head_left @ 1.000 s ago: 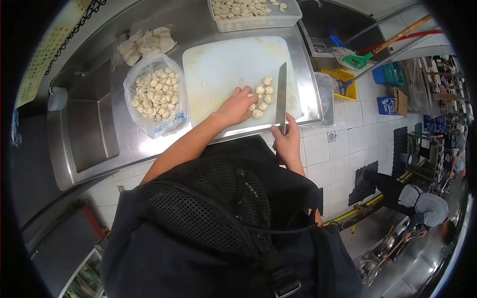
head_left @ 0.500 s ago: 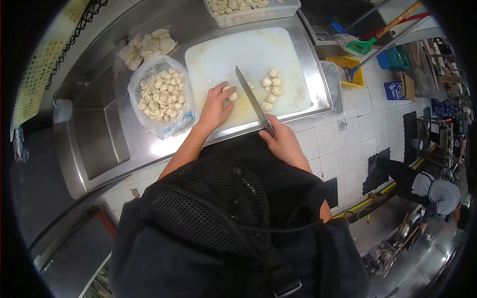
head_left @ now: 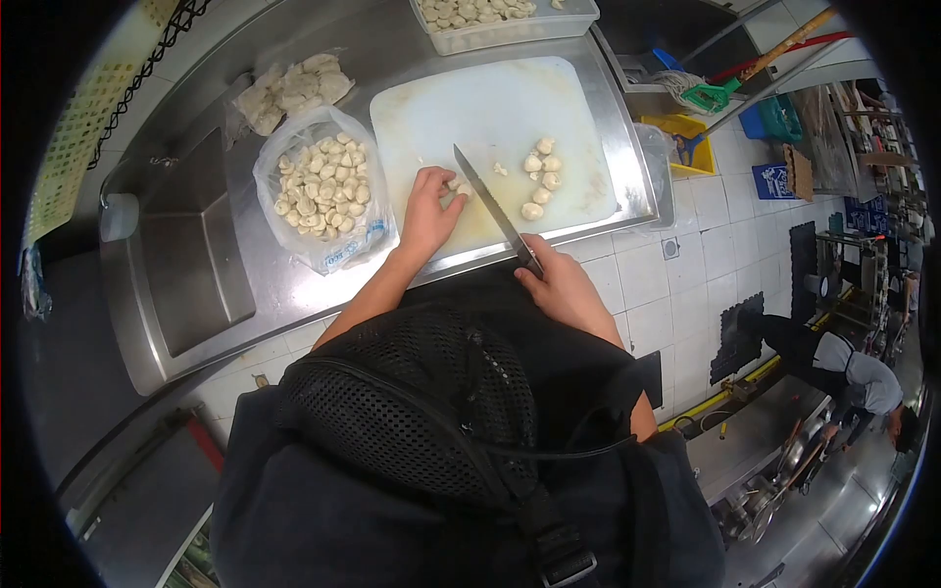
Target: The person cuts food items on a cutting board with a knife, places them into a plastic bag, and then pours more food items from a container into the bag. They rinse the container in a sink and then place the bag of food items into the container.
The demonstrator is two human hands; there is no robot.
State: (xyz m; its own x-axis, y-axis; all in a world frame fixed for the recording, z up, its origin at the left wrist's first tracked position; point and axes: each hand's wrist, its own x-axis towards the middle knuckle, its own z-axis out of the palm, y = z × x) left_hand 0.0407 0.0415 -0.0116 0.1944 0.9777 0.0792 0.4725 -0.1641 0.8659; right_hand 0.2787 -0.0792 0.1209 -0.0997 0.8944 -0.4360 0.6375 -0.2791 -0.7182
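My left hand (head_left: 432, 210) is on the white cutting board (head_left: 470, 96), its fingers curled around a pale button mushroom (head_left: 461, 187). My right hand (head_left: 566, 286) grips the handle of a long knife (head_left: 493, 203). The blade slants up and left over the board, its edge close beside the held mushroom. To the right of the blade, several mushrooms (head_left: 542, 178) lie in a loose line, with a small scrap (head_left: 500, 170) between. Left of the board sits an open clear plastic bag (head_left: 267, 209) full of mushrooms.
A clear plastic tub (head_left: 515, 31) of mushrooms stands behind the board. A crumpled bag (head_left: 294, 90) lies on the steel counter, near the sink basin (head_left: 196, 255). A yellow bin (head_left: 698, 157) is at the right. Farther right, a person (head_left: 863, 377) bends over a work surface.
My left fingers have closed in around the mushroom. The knife tip has swung slightly left and down, nearer that hand.
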